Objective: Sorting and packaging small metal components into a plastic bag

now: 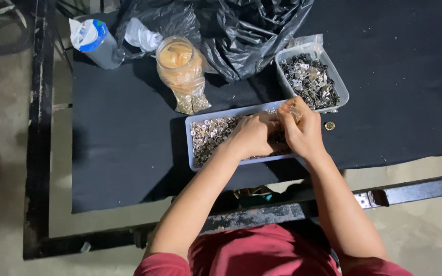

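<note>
Two hands meet at frame centre over a shallow clear tray [196, 153] of small metal fasteners: left hand [254, 134] curled, contents hidden; right hand [303, 130] pinching a small piece. Risk: parts spilling off the near edge. Second tub [341, 87], upper right, holds darker metal clips.

A black bag [241, 30], plastic jar [180, 64] and bottle [95, 43] sit behind.

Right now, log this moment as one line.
left hand over rectangular tray of small metal parts | right hand pinching a piece, unclear | second tray behind
</note>
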